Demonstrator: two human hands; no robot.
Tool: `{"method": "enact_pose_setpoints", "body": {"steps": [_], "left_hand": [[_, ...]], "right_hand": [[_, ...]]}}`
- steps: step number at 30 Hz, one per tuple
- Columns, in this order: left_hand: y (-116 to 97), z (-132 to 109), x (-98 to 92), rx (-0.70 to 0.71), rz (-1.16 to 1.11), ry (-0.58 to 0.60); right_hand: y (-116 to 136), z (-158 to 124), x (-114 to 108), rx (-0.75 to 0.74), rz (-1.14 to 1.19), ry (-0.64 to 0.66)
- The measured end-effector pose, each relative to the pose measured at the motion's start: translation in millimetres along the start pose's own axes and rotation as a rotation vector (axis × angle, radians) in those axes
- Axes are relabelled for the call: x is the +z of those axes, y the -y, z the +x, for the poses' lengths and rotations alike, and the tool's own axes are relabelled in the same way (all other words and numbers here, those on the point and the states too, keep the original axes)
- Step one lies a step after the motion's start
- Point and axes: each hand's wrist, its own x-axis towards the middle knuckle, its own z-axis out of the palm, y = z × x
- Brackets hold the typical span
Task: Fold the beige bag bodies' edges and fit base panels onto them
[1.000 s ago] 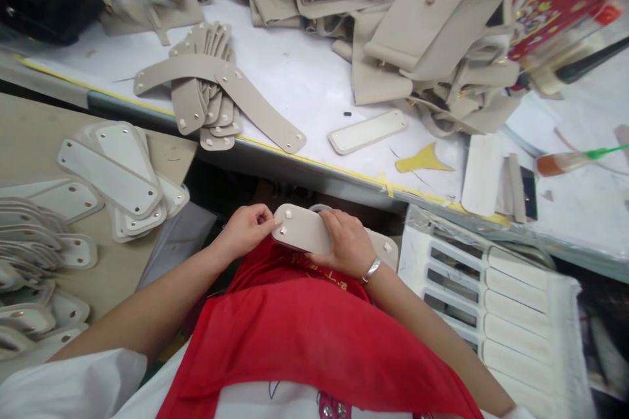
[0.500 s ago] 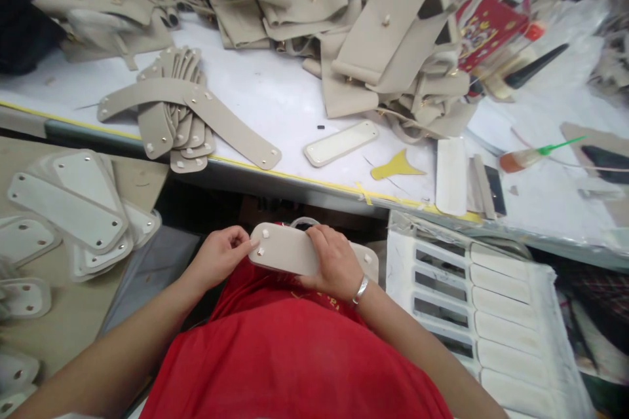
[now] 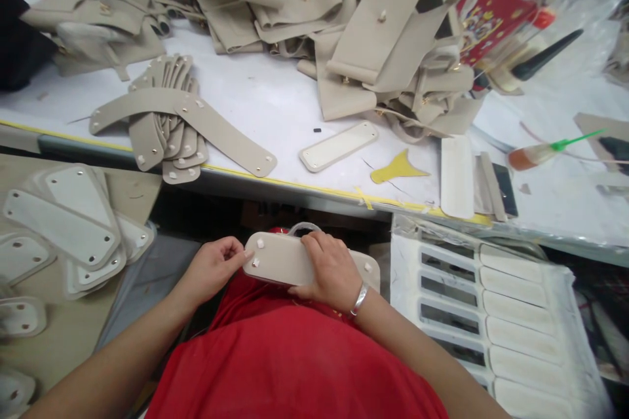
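Smooth matt leather-like panel (image 3: 282,258), shiny metal bracelet (image 3: 360,299), matt cloth apron (image 3: 295,366), smooth, faintly glossy table covering (image 3: 255,111)

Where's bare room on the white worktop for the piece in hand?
Likeliest spot for the held piece: the white worktop between the fanned strips and the lone pale panel, in front of the beige pile, save for a small black bit. Crowded: the back, under that pile, and the lower-left table, under stacked panels.

Head-worn view, facing forward, angled down; close range
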Motion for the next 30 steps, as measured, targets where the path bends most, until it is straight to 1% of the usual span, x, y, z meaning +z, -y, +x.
{"method": "enact_pose_setpoints", "body": {"steps": [3,5,7,9,11,13,17,24,28,30], "left_hand": [[-0.4,-0.1,0.2,-0.003,0.015,0.005],[-0.2,-0.5,0.5,-0.001,0.01,0.007],[-0.2,-0.9,0.9,-0.003,0.005,0.003],[-0.8,-1.4,1.1,-0.004,0.0,-0.003],[-1.7,-1.7,1.1,-0.004,-0.004,-0.008],[-2.4,-1.7,1.1,-0.006,-0.005,-0.011],[-1.8,-1.1,1.4,-0.009,0.003,-0.011],[1.1,-3.3,1.6,0.001,0.019,-0.021],[-1.7,-4.6,2.3,0.017,0.046,-0.03],[-2.5,-4.4,2.3,0.023,0.065,-0.032]], "right_hand": [[-4.0,-0.3,-4.0,-0.03,0.039,0.008],[-9.5,-0.2,-8.5,-0.082,0.094,0.046],[-15.5,-0.4,-12.4,-0.101,0.119,0.089],[-20.2,-0.7,-14.0,-0.06,0.094,0.114],[-22.4,-0.5,-12.9,-0.004,0.056,0.117],[-22.6,0.7,-10.7,0.017,0.039,0.113],[-21.6,5.7,-8.2,0.026,0.021,0.1],[-21.0,13.4,-7.0,-0.014,-0.058,0.085],[-22.5,16.4,-6.3,0.002,-0.053,0.082],[-26.6,14.2,-9.4,0.015,-0.032,0.1]]}}
